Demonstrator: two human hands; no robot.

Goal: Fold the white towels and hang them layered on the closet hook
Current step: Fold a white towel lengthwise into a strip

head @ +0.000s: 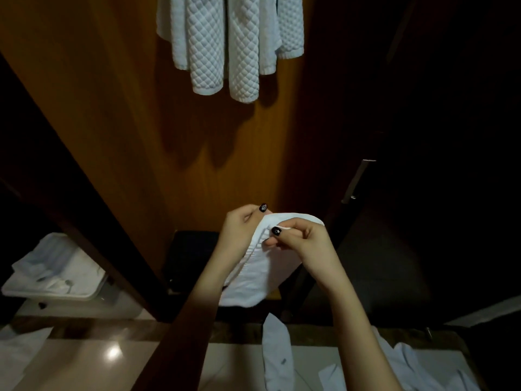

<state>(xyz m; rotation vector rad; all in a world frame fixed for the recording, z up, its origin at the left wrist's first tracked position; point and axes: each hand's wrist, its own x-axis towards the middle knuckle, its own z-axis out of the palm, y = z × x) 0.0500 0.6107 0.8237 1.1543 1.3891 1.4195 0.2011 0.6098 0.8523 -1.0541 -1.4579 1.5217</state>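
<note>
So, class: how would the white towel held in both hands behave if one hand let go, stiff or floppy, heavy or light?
Probably floppy: the white towel sags below the left hand and right hand. Likely light: fingertip pinches hold it. Its ribbed edge probably resists slipping.

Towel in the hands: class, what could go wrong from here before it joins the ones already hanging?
1. The left hand and right hand pinch only the top edge of the white towel. Its lower part hangs loose, so the fold may slip open.
2. The quilted towels hang above with their ends at uneven heights. Adding another could possibly dislodge them.
</note>
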